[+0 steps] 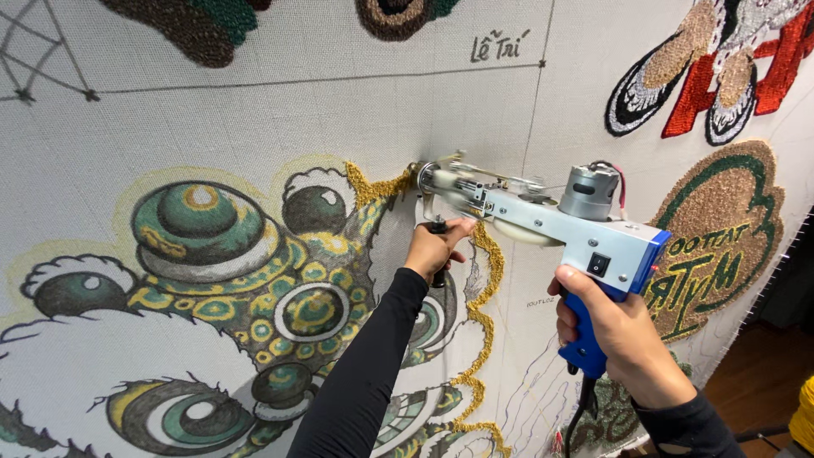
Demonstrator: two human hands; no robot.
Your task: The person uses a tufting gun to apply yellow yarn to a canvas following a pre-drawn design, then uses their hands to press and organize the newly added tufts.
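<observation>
A tufting gun (543,216) with a silver body, grey motor and blue grip presses its needle tip against a large white backing cloth (254,119). My right hand (615,331) is wrapped around the blue rear grip. My left hand (437,246) grips the black front handle under the gun's nose. The tip sits at the end of a line of gold yarn loops (483,339) that borders a projected green, gold and white creature design (254,297). Both arms wear black sleeves.
Finished tufted patches sit on the cloth: a red, white and black one (721,72) at upper right, a green and tan lettered one (721,246) at right, darker ones along the top. A black cable (577,416) hangs from the gun. Wooden floor (763,382) shows at lower right.
</observation>
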